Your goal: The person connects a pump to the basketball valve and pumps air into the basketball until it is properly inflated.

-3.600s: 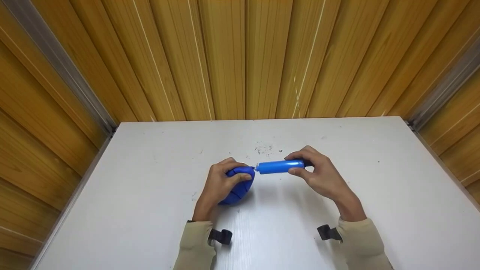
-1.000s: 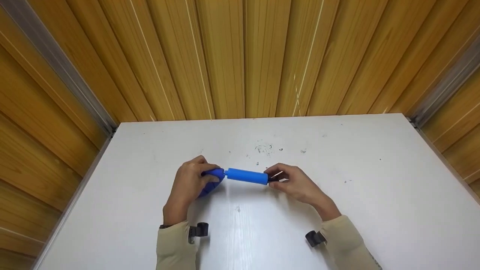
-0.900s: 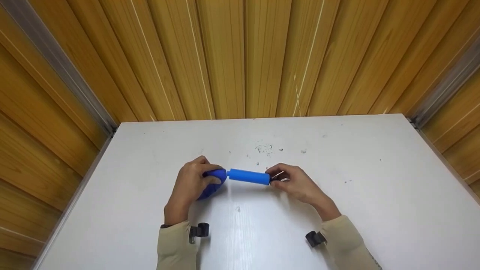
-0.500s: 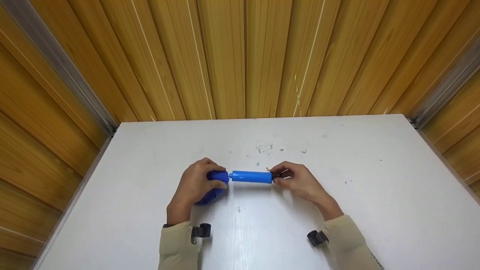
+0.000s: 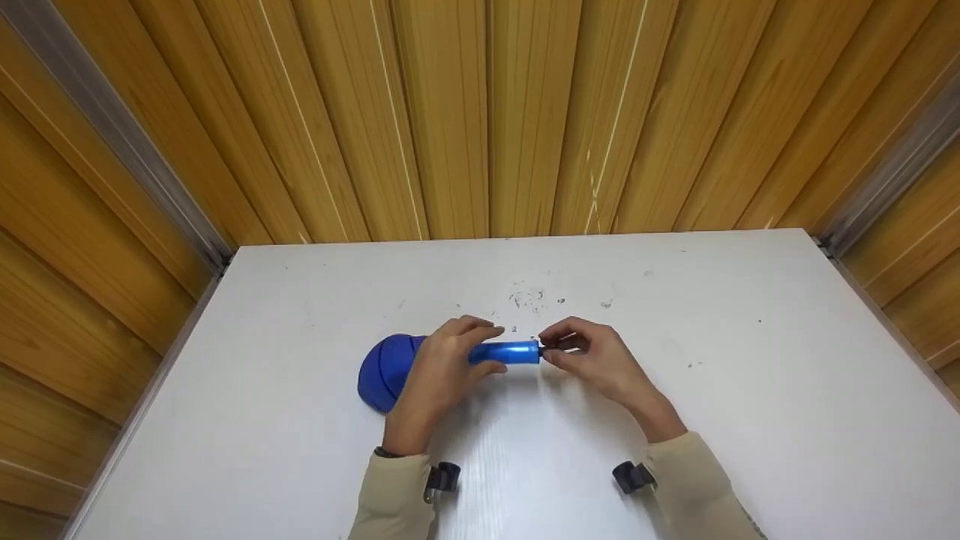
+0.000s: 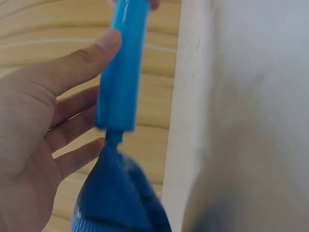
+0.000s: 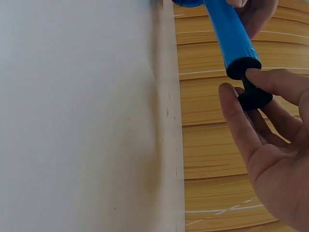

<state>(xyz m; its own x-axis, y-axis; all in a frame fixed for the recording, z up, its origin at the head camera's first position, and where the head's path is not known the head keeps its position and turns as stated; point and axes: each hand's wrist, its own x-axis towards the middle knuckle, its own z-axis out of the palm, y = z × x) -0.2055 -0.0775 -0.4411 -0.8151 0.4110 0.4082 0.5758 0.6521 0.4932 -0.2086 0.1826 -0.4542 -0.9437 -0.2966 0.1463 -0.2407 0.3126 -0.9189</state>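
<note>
A blue hand pump (image 5: 517, 352) lies level between my hands, its nozzle end joined to a slack, partly flattened blue ball (image 5: 384, 375) with dark seams. My left hand (image 5: 442, 364) is around the barrel, fingers spread and fairly straight. In the left wrist view its thumb (image 6: 104, 46) overlaps the barrel (image 6: 120, 72) and the other fingers reach behind it; the ball (image 6: 113, 198) hangs below. My right hand (image 5: 600, 360) pinches the pump's black T-shaped handle (image 7: 253, 99) between thumb and fingers, with a short stretch of rod showing.
Everything is over a white table (image 5: 300, 465) with small dark marks near its middle. Wood-patterned panels (image 5: 450, 112) stand behind it and at both sides. Each wrist wears a black camera mount.
My left hand has let go of the ball's neck and moved right along the pump barrel. The ball now shows left of that hand. The right hand stays at the handle.
</note>
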